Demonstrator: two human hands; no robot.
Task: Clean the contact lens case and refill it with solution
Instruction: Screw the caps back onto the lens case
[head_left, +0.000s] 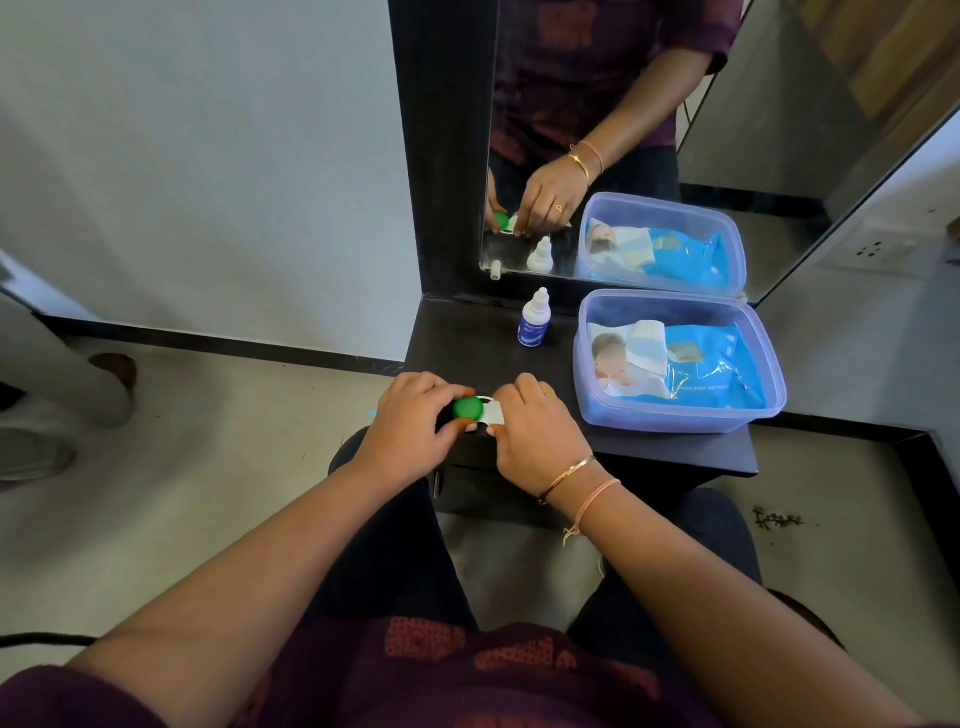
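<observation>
Head view: lens case (480, 410) pinched between left hand (415, 423), right hand (535, 434).

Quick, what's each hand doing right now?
Left hand: fingers closed on the green cap.
Right hand: closed on the case, holding its white end.

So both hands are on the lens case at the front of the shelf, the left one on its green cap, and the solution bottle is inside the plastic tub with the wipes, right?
Not quite. The head view shows the solution bottle standing on the dark shelf left of the plastic tub, not inside it. The rest holds: the left hand is on the green cap, the right hand on the lens case.
</observation>
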